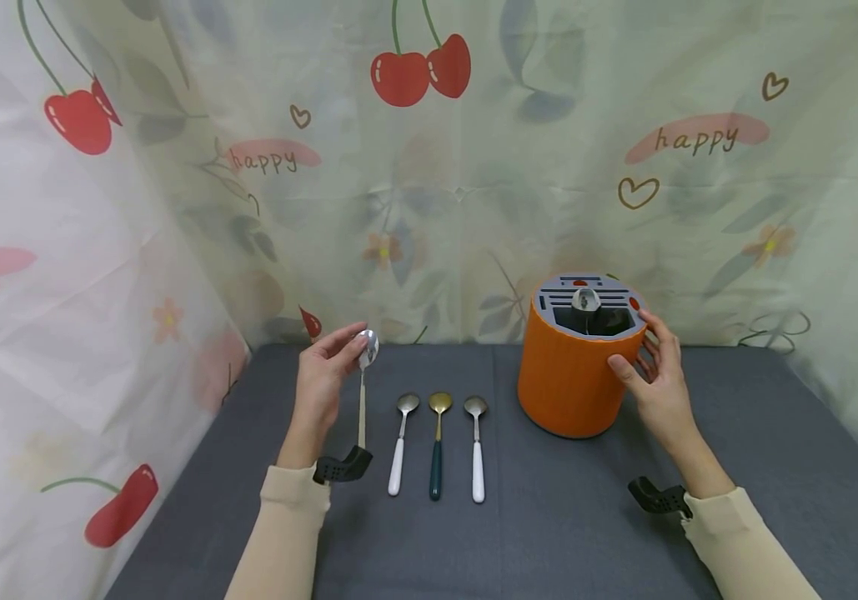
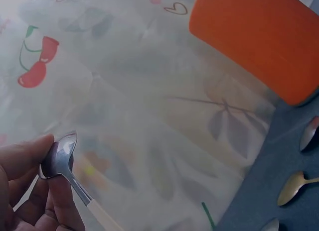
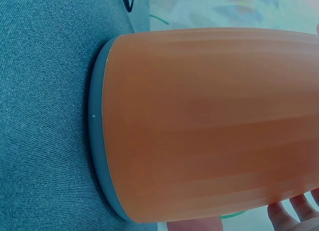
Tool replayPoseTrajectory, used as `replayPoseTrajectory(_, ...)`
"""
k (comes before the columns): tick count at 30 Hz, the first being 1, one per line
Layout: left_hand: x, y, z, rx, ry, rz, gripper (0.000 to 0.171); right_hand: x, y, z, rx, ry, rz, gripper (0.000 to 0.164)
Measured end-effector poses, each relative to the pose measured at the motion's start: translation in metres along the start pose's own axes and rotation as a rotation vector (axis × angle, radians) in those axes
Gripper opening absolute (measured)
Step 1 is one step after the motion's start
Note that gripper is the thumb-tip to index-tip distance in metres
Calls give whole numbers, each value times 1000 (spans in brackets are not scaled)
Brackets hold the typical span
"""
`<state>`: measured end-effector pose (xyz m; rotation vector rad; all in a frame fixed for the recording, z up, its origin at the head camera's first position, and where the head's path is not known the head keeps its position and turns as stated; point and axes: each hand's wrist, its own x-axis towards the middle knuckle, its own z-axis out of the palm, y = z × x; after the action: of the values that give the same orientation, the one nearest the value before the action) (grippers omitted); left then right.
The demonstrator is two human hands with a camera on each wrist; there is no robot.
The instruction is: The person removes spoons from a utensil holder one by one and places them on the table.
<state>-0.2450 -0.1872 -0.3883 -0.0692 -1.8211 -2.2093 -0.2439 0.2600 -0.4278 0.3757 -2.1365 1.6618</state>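
Observation:
My left hand (image 1: 319,379) pinches a spoon (image 1: 362,408) by its silver bowl, between thumb and fingers. The spoon hangs upright with its pale cream handle pointing down. In the left wrist view, the thumb lies against the shiny bowl (image 2: 64,154). My right hand (image 1: 664,396) holds the right side of an orange round utensil holder (image 1: 571,375), thumb in front and fingers around the upper edge. The holder stands upright on the table, its grey slotted top (image 1: 549,307) showing. One spoon bowl (image 1: 586,300) sticks up from its large opening.
Three spoons lie in a row between the hands: a white-handled one (image 1: 397,462), a gold one with a dark green handle (image 1: 436,467), and another white-handled one (image 1: 478,471). A dark grey cloth (image 1: 459,558) covers the table. A patterned curtain (image 1: 459,233) hangs behind.

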Motion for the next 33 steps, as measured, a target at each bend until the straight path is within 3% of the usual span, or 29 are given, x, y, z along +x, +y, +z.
replayPoseTrajectory(15, 2, -32, -22, 177, -62, -130, 37, -1, -4, 0, -5, -3, -4, 75)
replayPoseTrajectory(21, 3, -48, -30, 240, -49, -178, 39, -2, -3, 1, -14, -2, 8, 76)
replayPoseTrajectory(33, 11, -74, -37, 204, -71, -256, 45, -2, -3, -1, -6, -1, 6, 75)
